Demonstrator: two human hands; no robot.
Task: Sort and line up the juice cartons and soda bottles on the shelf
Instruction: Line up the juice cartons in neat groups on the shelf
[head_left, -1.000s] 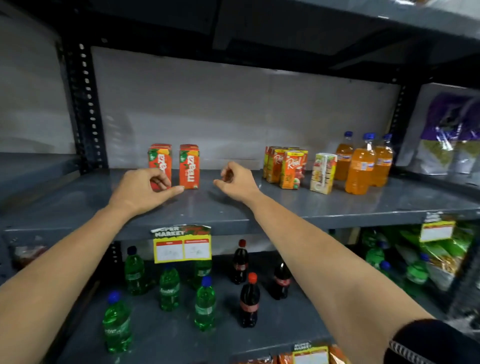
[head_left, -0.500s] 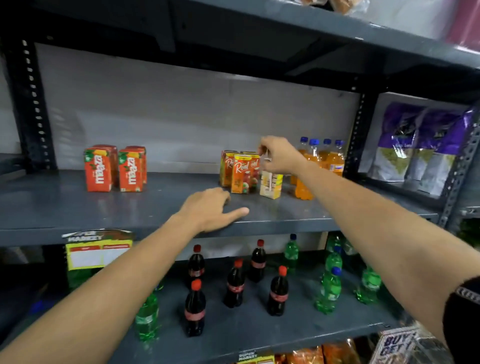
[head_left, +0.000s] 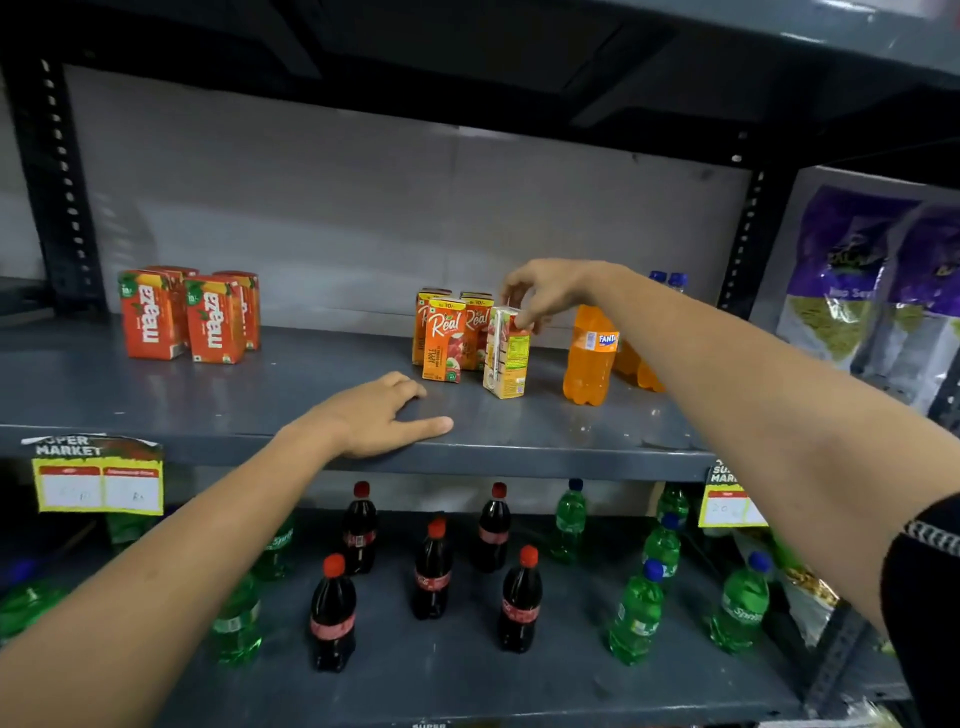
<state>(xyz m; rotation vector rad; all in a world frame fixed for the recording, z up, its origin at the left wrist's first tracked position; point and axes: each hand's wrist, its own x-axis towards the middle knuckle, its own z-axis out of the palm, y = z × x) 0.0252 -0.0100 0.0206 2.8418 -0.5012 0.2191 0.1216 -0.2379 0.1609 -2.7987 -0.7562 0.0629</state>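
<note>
While fingertips (head_left: 524, 319) pinch its top, the pale carton (head_left: 506, 353) stands upright.

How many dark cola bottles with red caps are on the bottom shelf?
5. Two stand at the back, one in the middle, and two at the front. None seem hidden.

The left hand (head_left: 374, 415) lay palm-down at centre frame, fingers spread and thumb pointing right, its bare forearm stretching from the lower left. The right hand (head_left: 545, 291), upper centre-right, had its fingertips (head_left: 527, 318) pinched downward, with the bare right arm crossing in from the lower right.
</note>
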